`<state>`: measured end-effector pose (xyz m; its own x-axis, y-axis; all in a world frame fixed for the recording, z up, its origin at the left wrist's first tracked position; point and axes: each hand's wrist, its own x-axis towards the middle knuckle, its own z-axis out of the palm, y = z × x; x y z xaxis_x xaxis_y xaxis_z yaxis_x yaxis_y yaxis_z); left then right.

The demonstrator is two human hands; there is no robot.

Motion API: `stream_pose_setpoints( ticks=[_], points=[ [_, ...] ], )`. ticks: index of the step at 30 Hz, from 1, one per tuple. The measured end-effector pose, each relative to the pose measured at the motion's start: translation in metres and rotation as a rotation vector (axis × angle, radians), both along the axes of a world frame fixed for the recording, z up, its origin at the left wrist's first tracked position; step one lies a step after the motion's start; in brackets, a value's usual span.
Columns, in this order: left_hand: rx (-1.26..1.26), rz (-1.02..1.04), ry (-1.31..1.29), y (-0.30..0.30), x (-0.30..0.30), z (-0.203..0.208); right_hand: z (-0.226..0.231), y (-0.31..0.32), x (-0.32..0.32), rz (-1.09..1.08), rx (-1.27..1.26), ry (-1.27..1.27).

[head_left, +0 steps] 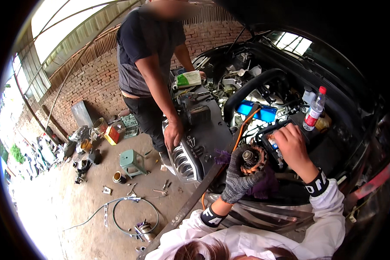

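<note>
My left hand (237,181), in a grey knitted glove, is closed around a round alternator part with copper windings (252,159) and a metal shaft end at its middle. It is held over the front edge of the car's engine bay. My bare right hand (294,145) is up and to the right of it, thumb and fingers drawn together beside a dark open box (269,139) with small coloured things inside. Whatever those fingertips hold is too small or hidden to make out. A purple cloth (266,185) lies just under the alternator part.
A red-capped bottle (315,108) stands at the right. An orange cable (242,130) runs past my left hand. Across the bay, a co-worker (149,65) rests a hand by the removed headlight (186,162). A green stool (133,162) and a coiled cable (157,212) are on the floor.
</note>
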<state>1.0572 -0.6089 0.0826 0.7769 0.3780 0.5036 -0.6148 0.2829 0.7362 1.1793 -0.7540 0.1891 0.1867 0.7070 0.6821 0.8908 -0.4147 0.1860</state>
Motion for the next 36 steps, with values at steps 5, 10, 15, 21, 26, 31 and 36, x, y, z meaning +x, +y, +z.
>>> stream_pose_setpoints(
  ticks=[5,10,15,21,26,31,36],
  points=[
    [0.008,0.017,-0.013,0.015,-0.003,0.009,0.016,-0.014,-0.011,0.240,-0.148,0.189],
    [-0.006,-0.037,-0.096,0.012,0.005,0.005,0.024,-0.025,-0.006,0.418,-0.226,0.773],
    [0.038,-0.056,-0.081,0.014,-0.001,0.015,0.015,-0.031,0.002,0.540,-0.163,1.110],
    [0.127,0.045,-0.038,0.011,0.004,0.013,0.008,-0.028,-0.024,0.754,0.351,1.585],
    [0.045,0.115,-0.004,0.009,0.008,0.004,0.006,-0.028,-0.045,0.857,0.297,1.699],
    [-0.171,0.107,0.141,0.004,0.008,0.008,-0.008,-0.029,-0.059,0.914,0.535,1.809],
    [-0.323,0.053,0.118,-0.016,0.008,0.008,-0.024,-0.020,-0.043,0.956,1.208,1.828]
  ],
)
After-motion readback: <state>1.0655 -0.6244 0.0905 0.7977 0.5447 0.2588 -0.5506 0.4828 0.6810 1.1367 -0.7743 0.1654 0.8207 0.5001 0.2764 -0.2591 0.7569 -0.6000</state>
